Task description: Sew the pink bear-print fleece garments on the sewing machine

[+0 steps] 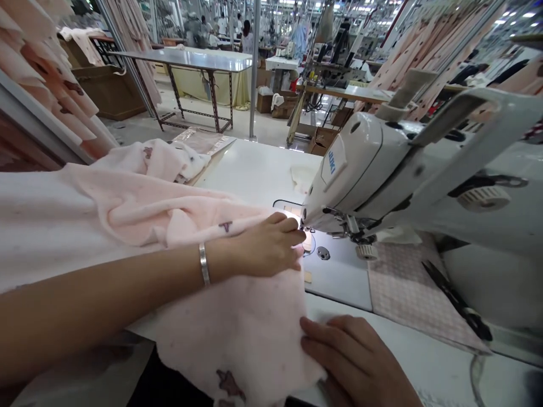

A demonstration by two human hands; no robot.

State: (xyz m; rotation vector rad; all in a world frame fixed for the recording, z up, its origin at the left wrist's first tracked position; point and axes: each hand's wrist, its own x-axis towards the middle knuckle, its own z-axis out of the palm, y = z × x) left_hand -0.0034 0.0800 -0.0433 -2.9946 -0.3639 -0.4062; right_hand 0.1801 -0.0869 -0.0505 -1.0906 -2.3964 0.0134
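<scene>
Pale pink plush fabric (250,322) with dark printed motifs spreads from the left over the table to the white sewing machine (356,164). My left hand (271,246), a silver bracelet at its wrist, lies on the fabric close to the needle area. Its fingers are bent and pinch the cloth by the presser foot, which is partly hidden behind them. Closer to me, my right hand (356,356) holds the fabric's right edge between its fingers and a thumb that is mostly out of sight. The cloth hangs over the front edge of the table.
Black scissors (458,302) rest beside a pink checked cloth (419,288) under the machine arm. A bunched printed piece (156,158) lies at the table's far left. Behind stand a metal-topped table (190,58), a pole (253,73), cardboard boxes and hanging pink fabric.
</scene>
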